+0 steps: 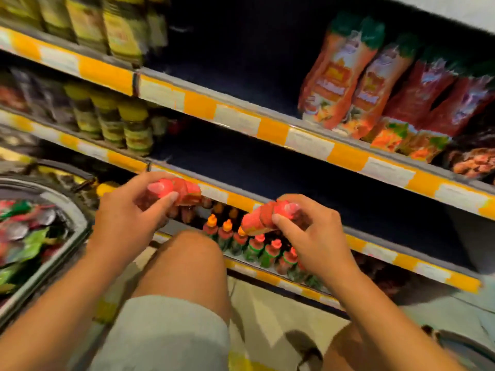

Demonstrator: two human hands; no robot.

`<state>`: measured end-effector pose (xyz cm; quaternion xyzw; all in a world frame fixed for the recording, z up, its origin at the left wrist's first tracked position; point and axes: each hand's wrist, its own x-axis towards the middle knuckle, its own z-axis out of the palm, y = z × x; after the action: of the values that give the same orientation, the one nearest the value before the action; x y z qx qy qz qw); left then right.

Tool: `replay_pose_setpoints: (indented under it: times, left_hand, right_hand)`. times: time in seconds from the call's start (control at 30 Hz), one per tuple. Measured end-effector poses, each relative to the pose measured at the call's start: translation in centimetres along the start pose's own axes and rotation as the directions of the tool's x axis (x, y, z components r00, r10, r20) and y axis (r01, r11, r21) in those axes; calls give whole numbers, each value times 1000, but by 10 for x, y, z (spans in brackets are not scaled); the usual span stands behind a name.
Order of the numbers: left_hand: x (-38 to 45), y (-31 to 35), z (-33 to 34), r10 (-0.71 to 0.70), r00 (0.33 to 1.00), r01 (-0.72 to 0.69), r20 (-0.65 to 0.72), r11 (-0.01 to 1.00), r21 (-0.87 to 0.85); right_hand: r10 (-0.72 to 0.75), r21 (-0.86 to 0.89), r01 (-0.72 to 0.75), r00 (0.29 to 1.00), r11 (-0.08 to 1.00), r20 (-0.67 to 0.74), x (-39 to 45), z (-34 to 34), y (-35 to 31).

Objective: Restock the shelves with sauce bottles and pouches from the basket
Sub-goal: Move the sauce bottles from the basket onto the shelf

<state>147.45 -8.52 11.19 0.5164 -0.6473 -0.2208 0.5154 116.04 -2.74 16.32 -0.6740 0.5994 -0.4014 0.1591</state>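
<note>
Mid-task, restock partly done. Left hand (126, 218) had its grip curled round a small red sauce bottle (176, 192), fingers and thumb wrapped on it, held tilted just in front of the edge of the middle shelf (334, 199). Right hand (313, 236) gripped a second red bottle (263, 219) the same way, lying nearly sideways, held above the row of capped bottles (257, 245) that already stood on the bottom shelf (267, 277). Neither held bottle touched a shelf; both were in the air between the person's knee (187, 261) and the shelving. Middle shelf behind the hands looked dark and mostly bare on the right, jars (134, 127) only at its left end, so plenty of room left there. Upper shelf carried red and orange pouches (356, 84) at right, gap to their left. Basket (61, 253) at left was holding a pile of green and red pouches (24, 231), so stock remained to shelve. Judgement: some bottles placed low, two more in hand about to go in, pouches in basket not yet done; well short of finished. Picture was blurred, labels unreadable, and which shelf the two bottles were meant for could not be told.
</note>
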Motion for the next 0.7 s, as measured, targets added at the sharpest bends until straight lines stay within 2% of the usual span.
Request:
replay_pose_setpoints:
  times: [0.1, 0.37, 0.5, 0.63, 0.7]
  left_hand:
    - [-10, -44, -7, -117, 991, 120, -60, 991, 52]
    - [-28, -130, 23, -371, 927, 374, -64, 925, 58]
    - [-29, -161, 48, -418, 906, 421, -59, 905, 58]
    - [-20, -190, 75, -483, 873, 483, -73, 875, -11]
    - [-15, -207, 85, -507, 857, 506, -94, 862, -38]
  right_hand:
    - [-10, 17, 8, 993, 1000, 115, 20, 56, 4]
    - [-17, -81, 48, 940, 996, 341, 55, 171, 41]
    - [28, -143, 37, 904, 989, 428, 71, 216, 63]
    - [-15, -188, 125, 868, 974, 496, 79, 251, 82]
    - [-24, -244, 162, 873, 956, 486, 84, 266, 92]
